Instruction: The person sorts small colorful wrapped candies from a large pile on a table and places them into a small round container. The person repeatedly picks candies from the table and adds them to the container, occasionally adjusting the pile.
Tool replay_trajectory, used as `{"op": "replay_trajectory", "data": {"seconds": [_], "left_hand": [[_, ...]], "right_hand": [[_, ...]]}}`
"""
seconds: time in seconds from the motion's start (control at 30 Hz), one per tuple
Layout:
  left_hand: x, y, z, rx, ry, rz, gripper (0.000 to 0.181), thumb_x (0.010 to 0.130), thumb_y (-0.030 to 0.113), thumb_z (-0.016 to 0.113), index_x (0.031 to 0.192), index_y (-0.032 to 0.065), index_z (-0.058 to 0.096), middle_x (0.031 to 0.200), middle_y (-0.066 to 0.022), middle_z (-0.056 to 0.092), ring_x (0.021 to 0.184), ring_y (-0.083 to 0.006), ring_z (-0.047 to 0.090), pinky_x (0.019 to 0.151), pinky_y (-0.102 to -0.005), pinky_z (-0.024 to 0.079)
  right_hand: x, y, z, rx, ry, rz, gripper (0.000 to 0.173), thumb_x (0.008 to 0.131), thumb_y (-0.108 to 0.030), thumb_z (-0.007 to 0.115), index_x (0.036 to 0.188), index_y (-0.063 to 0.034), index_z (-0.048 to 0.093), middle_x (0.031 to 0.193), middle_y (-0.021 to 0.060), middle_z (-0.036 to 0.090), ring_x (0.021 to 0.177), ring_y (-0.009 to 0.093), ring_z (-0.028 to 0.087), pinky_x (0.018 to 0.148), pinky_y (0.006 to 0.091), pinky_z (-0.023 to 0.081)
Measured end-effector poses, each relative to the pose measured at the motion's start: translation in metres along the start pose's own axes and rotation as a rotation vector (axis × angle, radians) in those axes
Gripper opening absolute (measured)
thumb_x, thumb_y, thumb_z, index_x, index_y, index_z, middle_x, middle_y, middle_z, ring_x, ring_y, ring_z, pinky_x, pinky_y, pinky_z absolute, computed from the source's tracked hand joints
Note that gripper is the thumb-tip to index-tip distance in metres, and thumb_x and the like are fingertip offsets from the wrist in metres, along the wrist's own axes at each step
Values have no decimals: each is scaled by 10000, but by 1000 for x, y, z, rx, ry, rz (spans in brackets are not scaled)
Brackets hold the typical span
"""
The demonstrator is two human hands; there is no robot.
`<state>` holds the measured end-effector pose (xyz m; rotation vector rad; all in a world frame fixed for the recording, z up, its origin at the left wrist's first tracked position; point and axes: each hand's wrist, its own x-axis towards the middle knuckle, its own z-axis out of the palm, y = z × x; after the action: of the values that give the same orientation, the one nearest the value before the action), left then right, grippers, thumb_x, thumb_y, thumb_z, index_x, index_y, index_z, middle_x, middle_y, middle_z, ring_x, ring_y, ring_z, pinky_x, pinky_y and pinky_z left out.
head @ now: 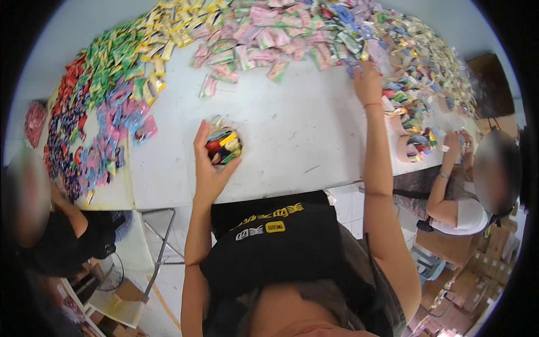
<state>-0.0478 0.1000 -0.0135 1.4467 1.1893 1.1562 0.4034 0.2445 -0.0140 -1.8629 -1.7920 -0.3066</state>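
My left hand (212, 179) is curled around a round cup (242, 145) on the white table (294, 139). Small wrapped sweets (229, 143) in red, yellow, green and dark wrappers fill the cup, and a clear film sticks up at its far side. My right hand (367, 84) reaches out to the far right, at the edge of the heaped packets. A small yellow-and-white packet (364, 50) shows at its fingertips; whether the fingers grip it is unclear. Just left of that hand lie dark green packets (350, 42), beside pink-and-green packets (263, 38).
Yellow packets (181, 33), green packets (107, 63) and dark blue sweets (63, 135) curve round to the left. Filled cups (414, 147) crowd the right side. One co-worker's hands (454, 143) are by them; another person's arm (69, 210) is at left.
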Motion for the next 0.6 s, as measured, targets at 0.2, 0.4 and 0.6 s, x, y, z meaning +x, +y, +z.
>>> {"op": "replay_trajectory", "data": {"seconds": [0.2,0.4,0.6], "left_hand": [[1,0,-20,114,-8,102,688,825,48,715,1429,35,385,1494,-196,392,1369,-318,421,1114,-389,378],[-3,-3,-38,242,4,176,668,760,48,728,1366,64,449,1444,-178,473,1299,-347,467,1092,-409,360],[0,-3,-46,227,-15,179,693,758,51,736,1385,64,440,1456,-171,460,1296,-355,468,1097,-417,357]], "right_hand": [[-11,-15,20,85,-141,137,215,845,-193,688,997,-41,681,938,171,715,867,338,697,769,416,539],[-52,-132,-20,986,-526,194,303,822,39,715,1099,-15,603,914,53,660,776,134,674,697,267,562],[-78,-284,-67,1169,-572,-485,240,756,98,712,926,-69,683,953,69,673,920,264,643,795,338,534]]}}
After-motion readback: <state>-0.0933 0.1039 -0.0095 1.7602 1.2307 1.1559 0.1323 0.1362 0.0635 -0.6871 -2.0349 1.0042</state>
